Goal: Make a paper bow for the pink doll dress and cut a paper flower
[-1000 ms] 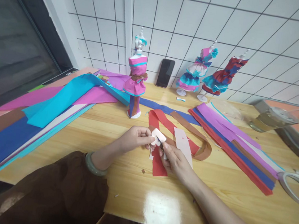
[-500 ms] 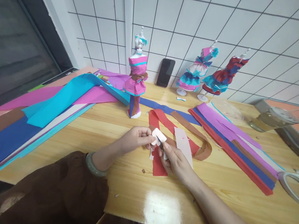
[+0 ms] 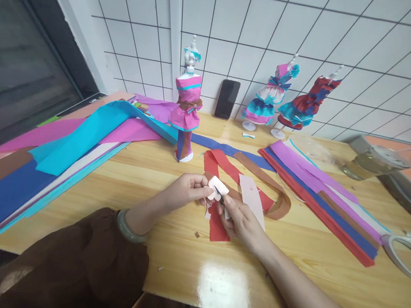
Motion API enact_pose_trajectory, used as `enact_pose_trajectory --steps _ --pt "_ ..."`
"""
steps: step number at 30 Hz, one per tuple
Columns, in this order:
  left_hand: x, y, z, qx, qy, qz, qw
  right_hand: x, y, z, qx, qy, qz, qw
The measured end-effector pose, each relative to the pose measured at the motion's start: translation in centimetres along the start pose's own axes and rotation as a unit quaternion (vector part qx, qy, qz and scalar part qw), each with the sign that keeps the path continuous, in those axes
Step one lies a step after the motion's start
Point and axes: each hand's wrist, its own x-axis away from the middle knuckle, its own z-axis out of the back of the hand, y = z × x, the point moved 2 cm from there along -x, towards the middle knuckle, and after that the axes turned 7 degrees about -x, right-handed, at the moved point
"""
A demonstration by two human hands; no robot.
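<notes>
Pinched in my left hand (image 3: 189, 191) is a small white piece of crepe paper (image 3: 218, 183) with a scalloped lower edge. My right hand (image 3: 241, 222) is closed on small scissors (image 3: 220, 197), mostly hidden by the fingers; their dark blades lie against the white piece. Below both hands are a red strip (image 3: 219, 226), which bends back in a loop, and a pale pink strip (image 3: 250, 197). A brown strip (image 3: 283, 199) curls beside them. Nearest beyond my hands stands a small dress form (image 3: 187, 107) in a pink paper dress with a brown bow.
Long coloured paper strips (image 3: 76, 138) cover the table's left side; another stack (image 3: 320, 198) lies at right. At the wall stand a phone (image 3: 227, 99) and two more dressed forms (image 3: 266, 99). A cup of liquid (image 3: 371, 164) and a white ring (image 3: 403, 253) are far right.
My hands, the white piece and the scissors keep almost the same position. The whole view has shifted very slightly.
</notes>
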Motion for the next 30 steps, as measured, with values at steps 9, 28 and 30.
enact_pose_trajectory --steps 9,28,30 --pt "0.02 -0.03 0.04 0.001 -0.005 0.017 1.000 -0.16 0.18 0.01 0.008 -0.008 -0.001 1.000" --pt "0.11 -0.04 -0.75 0.005 -0.048 -0.011 0.999 -0.12 0.20 0.00 -0.004 0.008 -0.004 1.000" --pt "0.09 -0.20 -0.84 0.006 -0.049 -0.010 0.999 -0.08 0.10 -0.05 -0.007 0.011 -0.007 1.000"
